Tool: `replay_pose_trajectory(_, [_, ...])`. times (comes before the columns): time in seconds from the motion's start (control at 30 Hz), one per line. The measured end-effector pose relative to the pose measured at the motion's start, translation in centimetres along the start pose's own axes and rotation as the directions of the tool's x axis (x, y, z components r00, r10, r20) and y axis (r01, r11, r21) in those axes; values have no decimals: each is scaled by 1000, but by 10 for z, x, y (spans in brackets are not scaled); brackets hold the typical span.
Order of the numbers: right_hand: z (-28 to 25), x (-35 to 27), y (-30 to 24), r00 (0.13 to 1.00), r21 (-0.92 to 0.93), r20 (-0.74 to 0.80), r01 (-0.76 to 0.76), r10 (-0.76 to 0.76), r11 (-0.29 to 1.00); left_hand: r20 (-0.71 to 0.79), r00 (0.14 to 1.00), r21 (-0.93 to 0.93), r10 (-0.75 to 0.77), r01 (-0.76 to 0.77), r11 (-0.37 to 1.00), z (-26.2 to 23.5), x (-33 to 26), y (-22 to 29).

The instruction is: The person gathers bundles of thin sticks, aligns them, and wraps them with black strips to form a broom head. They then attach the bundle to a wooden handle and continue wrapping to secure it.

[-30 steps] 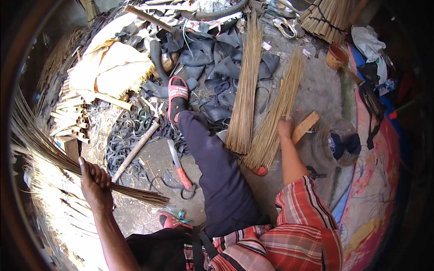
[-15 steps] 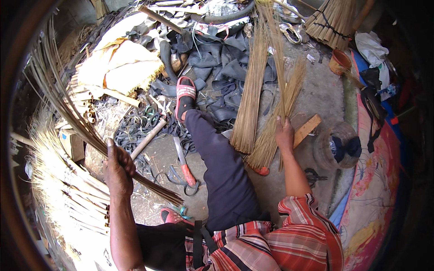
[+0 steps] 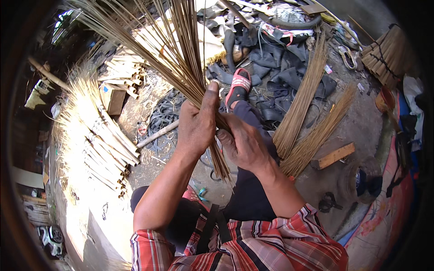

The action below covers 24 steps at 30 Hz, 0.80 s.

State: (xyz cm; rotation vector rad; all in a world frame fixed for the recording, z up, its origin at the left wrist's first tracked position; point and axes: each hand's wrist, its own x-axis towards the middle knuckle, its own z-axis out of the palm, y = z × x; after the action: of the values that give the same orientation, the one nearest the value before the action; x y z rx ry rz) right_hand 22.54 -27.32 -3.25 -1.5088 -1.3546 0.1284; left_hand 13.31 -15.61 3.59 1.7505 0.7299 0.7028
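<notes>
A spread bundle of thin, stiff broom sticks (image 3: 178,67) slants up and away from my lap, its butt ends low between my arms. My left hand (image 3: 196,124) is closed round the bundle, thumb pointing up along it. Just below and to the right, my right hand (image 3: 246,142) wraps the lower part of the same bundle, its fingers partly hidden. On the floor to the right lie a long pile of sticks (image 3: 300,99) and a shorter pile of sticks (image 3: 323,128), both apart from my hands.
Brooms with bamboo handles (image 3: 106,156) lie at the left, near a small box (image 3: 112,98). Black rubber scraps (image 3: 280,63) cover the floor ahead. A wooden block (image 3: 337,156) lies right, before a clear round container (image 3: 359,178). A tied broom (image 3: 388,56) stands far right.
My right hand has left the floor piles and come over to grip the bundle beside my left hand. My left hand has moved right with its bundle, which looks thicker now. The view has shifted left.
</notes>
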Motion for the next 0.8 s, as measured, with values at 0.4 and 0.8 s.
replay_pose_trajectory(0.4, [96, 153, -108, 993, 728, -87, 118, -80, 676, 126, 970, 214, 210, -233, 949, -140, -6, -50])
replay_pose_trajectory(0.8, [286, 88, -39, 901, 114, 409, 110, -147, 987, -242, 957, 112, -158, 189, 976, -219, -84, -326])
